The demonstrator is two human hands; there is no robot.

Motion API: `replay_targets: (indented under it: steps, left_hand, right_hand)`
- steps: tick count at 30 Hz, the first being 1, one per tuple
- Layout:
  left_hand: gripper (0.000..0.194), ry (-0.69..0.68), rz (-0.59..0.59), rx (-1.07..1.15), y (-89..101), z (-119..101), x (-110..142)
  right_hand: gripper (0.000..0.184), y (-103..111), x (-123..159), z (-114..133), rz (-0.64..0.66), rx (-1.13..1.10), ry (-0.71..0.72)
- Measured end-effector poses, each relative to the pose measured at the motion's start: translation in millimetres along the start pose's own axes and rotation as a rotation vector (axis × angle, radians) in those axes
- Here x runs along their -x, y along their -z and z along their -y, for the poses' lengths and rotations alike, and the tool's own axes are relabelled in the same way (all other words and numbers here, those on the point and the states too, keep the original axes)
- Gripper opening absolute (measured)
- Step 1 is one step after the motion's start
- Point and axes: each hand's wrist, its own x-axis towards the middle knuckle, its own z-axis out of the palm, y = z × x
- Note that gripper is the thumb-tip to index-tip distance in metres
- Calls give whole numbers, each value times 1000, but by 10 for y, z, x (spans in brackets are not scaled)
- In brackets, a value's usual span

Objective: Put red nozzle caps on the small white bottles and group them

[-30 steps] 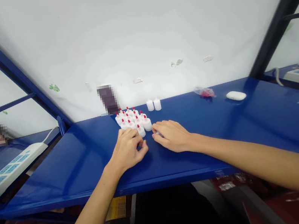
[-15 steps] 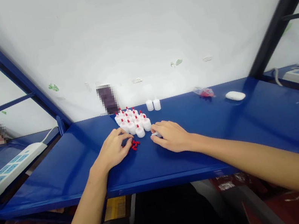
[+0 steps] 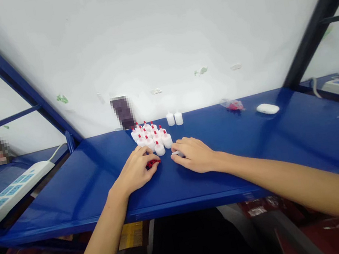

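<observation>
Small red caps (image 3: 151, 164) lie in a loose pile on the blue tabletop, partly hidden by my left hand (image 3: 136, 169). Its thumb and forefinger meet at the pile's right side, with a bit of red showing at their tips. My right hand (image 3: 195, 155) rests on the table a little to the right, closed around a small white bottle (image 3: 178, 153); its nozzle points left and the rest is covered by the fingers. Just beyond both hands stands a tight group of white bottles (image 3: 159, 149) with red tips, all upright.
Two white bottles without red tips (image 3: 178, 119) stand near the wall. Farther right are a clear bag with red pieces (image 3: 234, 105) and a white oval case (image 3: 267, 109). A blurred dark object (image 3: 123, 112) leans on the wall. A power strip (image 3: 14, 190) lies at left.
My left hand has slid right over the red caps, and its thumb and forefinger have come together. My right hand stays in place with the bottle.
</observation>
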Motion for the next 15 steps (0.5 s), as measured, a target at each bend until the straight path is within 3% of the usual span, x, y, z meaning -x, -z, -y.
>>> replay_targets:
  steps: [4,10,15]
  left_hand:
    - [16,-16,-8,-8,-26,-41,-36]
    - [15,-94,16,3,-82,-177,-79]
    - [12,-94,-106,-16,-112,-220,-83]
  right_hand:
    - [20,-16,5,21,16,33,35]
    - [22,-94,19,75,14,285,185]
    - [22,-106,25,78,-5,317,180]
